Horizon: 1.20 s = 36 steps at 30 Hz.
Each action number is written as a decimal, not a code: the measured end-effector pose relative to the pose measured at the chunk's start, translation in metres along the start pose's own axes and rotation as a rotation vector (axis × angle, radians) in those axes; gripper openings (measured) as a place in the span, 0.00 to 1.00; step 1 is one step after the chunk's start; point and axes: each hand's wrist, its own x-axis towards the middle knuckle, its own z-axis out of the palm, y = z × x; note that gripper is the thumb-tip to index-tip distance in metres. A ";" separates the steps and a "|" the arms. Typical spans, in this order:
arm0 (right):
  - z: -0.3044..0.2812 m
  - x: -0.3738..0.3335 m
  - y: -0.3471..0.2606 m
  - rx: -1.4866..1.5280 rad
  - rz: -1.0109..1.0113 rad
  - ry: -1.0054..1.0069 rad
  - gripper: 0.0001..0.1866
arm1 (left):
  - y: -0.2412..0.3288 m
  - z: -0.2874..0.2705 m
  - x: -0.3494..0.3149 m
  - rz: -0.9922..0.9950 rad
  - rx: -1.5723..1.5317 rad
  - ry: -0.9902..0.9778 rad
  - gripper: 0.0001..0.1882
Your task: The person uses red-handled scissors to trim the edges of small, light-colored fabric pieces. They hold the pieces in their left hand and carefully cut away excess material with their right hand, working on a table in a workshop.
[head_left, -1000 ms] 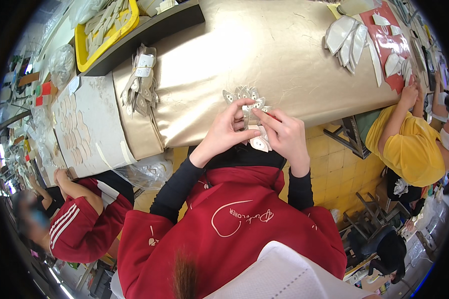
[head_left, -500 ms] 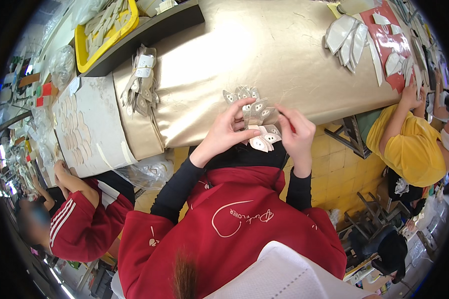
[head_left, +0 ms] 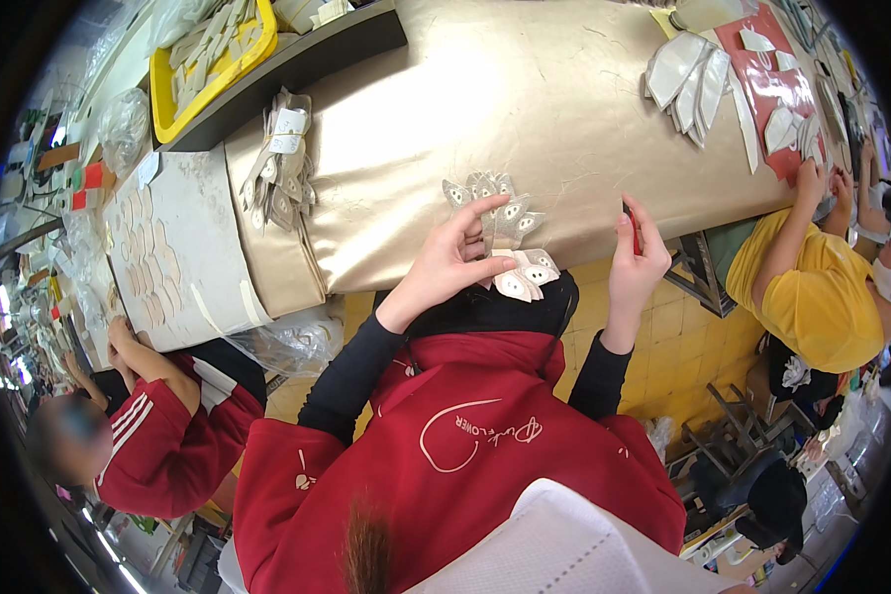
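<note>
Leaf-shaped pieces [head_left: 538, 271], pale white and silvery grey with small dark dots on them, sit in a fanned cluster at the middle of the frame, right by the near edge of the tabletop [head_left: 564, 109], which is covered in shiny gold sheeting. From my end I see the white ones lowest, jutting past that edge, and the silvery ones above them. The person's left hand [head_left: 442, 261] grasps the cluster from its left side, thumb against the white pieces and forefinger curved over the silvery ones. To the right of centre, well apart from the cluster, the right hand [head_left: 640, 265] is raised with its fingers closed around a slim red tool with a dark end [head_left: 635, 230]; I cannot make out its tip.

Further out, left of centre, I have a banded bundle of similar pale pieces [head_left: 283, 183] with a white tag. Beyond it, at the left, a flat grey board [head_left: 220, 203] carries rows of curved beige strips [head_left: 150, 262]. The upper left shows me a bright yellow plastic tray [head_left: 161, 107] full of flat beige pieces, beside a long dark ledge [head_left: 302, 64]. At the upper right, white wedge-shaped pieces [head_left: 685, 84] lie fanned near a glossy red sheet [head_left: 752, 81]. A co-worker in yellow [head_left: 807, 287] sits at the right, and a co-worker in red with white sleeve stripes [head_left: 163, 436] at the lower left.
</note>
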 end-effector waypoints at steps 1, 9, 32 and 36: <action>-0.001 0.000 0.002 -0.015 0.029 -0.003 0.13 | 0.000 0.000 0.000 -0.004 -0.009 -0.002 0.37; 0.006 -0.004 -0.012 0.044 0.051 -0.090 0.16 | 0.003 -0.002 0.000 -0.032 -0.016 -0.055 0.39; 0.013 -0.014 -0.031 0.090 -0.197 -0.451 0.20 | -0.002 -0.014 -0.004 0.166 0.165 -0.113 0.06; 0.013 -0.013 -0.031 0.079 -0.282 -0.513 0.20 | -0.002 -0.008 -0.001 0.054 0.149 -0.052 0.04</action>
